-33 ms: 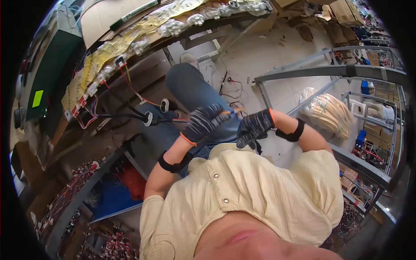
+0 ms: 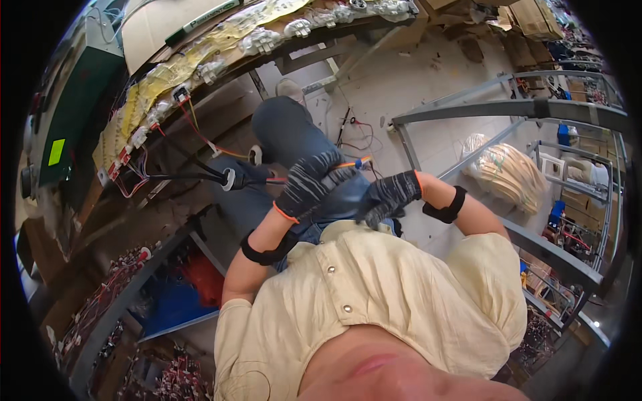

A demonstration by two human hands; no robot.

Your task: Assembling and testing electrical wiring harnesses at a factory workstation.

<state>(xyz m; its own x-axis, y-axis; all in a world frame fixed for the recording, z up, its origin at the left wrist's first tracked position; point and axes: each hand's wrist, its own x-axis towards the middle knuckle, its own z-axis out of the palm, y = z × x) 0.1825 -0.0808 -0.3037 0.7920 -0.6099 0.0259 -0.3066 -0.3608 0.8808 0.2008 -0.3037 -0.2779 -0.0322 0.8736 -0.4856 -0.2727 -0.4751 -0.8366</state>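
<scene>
Gloved left hand point(image 2: 309, 184) was closed around a wire bundle point(image 2: 275, 180), near side of the yellow-taped connector board point(image 2: 180, 79), back uppermost, gloved right hand point(image 2: 393, 195) was farther from the board, fingers curled downward, any hold indeterminable.

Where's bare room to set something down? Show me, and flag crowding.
Mostly bare: pale floor between the bench edge and grey metal frame. Crowded: that bench edge, lined with white connectors, and the space toward the left hand, crossed by black cables.

The blue piece point(image 2: 359, 164) sits farther from the right fingers point(image 2: 373, 211).
</scene>
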